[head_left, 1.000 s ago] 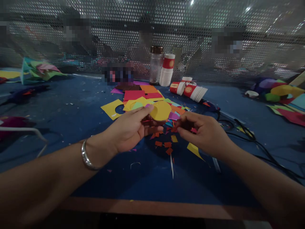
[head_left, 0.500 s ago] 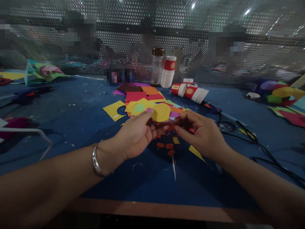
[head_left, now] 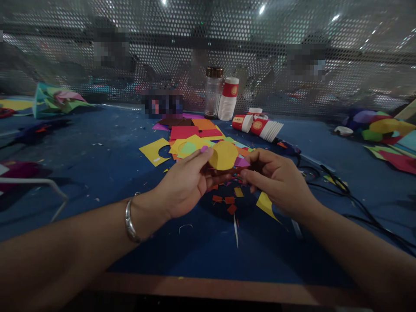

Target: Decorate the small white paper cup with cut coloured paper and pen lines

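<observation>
My left hand (head_left: 185, 184) is closed in a pinch on a yellow paper disc (head_left: 223, 155), held a little above the blue table (head_left: 97, 164). A silver bangle (head_left: 130, 220) circles that wrist. My right hand (head_left: 276, 180) is also closed, its fingertips pinched together just right of the disc, over a dark piece between the two hands that I cannot make out. Below the hands lie small orange and red paper scraps (head_left: 224, 200) and a yellow paper triangle (head_left: 267, 204).
Behind the hands lie coloured paper sheets (head_left: 188, 134). A clear jar (head_left: 212, 92) and a stack of red-and-white paper cups (head_left: 228, 99) stand at the back; more cups (head_left: 260, 125) lie toppled. Black cables (head_left: 341, 190) run on the right. A perforated metal screen (head_left: 292, 26) closes the far side.
Both hands have drawn closer together. The right hand's fingertips have moved in next to the disc; the left wrist has shifted slightly right.
</observation>
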Demonstrator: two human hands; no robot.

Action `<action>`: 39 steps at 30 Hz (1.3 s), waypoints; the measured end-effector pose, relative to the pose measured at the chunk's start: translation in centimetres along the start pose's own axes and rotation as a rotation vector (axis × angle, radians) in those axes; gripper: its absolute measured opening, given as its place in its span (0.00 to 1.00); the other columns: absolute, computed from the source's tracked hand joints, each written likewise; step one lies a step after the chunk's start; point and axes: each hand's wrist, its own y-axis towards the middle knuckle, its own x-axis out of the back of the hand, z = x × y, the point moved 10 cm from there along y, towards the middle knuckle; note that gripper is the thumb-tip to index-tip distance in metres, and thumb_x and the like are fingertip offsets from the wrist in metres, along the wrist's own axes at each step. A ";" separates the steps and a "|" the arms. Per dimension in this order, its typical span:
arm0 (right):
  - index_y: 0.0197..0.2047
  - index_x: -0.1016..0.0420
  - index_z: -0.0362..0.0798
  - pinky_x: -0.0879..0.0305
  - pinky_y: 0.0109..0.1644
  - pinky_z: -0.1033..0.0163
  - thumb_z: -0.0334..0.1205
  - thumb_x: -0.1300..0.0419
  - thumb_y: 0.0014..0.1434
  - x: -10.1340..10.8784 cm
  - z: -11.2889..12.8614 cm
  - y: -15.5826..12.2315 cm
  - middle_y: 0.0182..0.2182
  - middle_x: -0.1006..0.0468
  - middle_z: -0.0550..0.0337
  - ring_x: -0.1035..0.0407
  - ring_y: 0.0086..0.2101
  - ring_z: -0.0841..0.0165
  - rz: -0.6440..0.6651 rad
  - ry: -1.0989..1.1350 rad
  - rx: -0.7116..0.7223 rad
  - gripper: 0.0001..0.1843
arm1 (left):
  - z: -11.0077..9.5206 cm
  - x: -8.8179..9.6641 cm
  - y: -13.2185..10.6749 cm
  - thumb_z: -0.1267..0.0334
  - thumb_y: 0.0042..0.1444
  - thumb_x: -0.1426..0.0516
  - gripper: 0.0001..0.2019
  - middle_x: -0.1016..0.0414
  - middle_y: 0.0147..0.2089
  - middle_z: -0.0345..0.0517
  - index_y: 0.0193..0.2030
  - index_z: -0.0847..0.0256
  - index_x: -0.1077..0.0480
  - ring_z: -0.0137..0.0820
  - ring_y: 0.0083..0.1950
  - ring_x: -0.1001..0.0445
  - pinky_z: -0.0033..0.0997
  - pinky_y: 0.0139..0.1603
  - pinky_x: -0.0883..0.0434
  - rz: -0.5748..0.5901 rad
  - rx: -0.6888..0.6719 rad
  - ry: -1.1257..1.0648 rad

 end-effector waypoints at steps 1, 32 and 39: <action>0.33 0.29 0.49 0.34 0.23 0.67 0.40 0.35 0.51 0.2 -0.1 -0.1 0.24 0.26 0.65 0.31 0.24 0.72 -0.003 0.034 -0.022 0.08 | -0.2 0.0 0.0 0.66 0.72 0.49 0.14 0.17 0.47 0.53 0.42 0.65 0.22 0.32 0.42 0.19 0.32 0.44 0.20 0.005 -0.013 0.020; 0.33 0.25 0.47 0.36 0.21 0.71 0.37 0.34 0.53 -1.3 -0.3 -0.9 0.21 0.27 0.66 0.33 0.19 0.76 0.274 -0.007 -0.095 0.04 | -2.6 -1.3 -0.5 0.50 0.64 0.43 0.17 0.32 0.27 0.38 0.31 0.60 0.26 0.26 0.27 0.36 0.26 0.27 0.41 0.245 -0.360 1.145; 0.35 0.22 0.46 0.39 0.24 0.69 0.37 0.38 0.57 -1.6 0.4 -0.9 0.22 0.26 0.66 0.34 0.21 0.75 0.309 -0.120 0.017 0.04 | -2.3 -1.0 -0.4 0.51 0.64 0.42 0.16 0.31 0.27 0.36 0.35 0.61 0.25 0.25 0.27 0.36 0.26 0.27 0.41 0.251 -0.345 1.222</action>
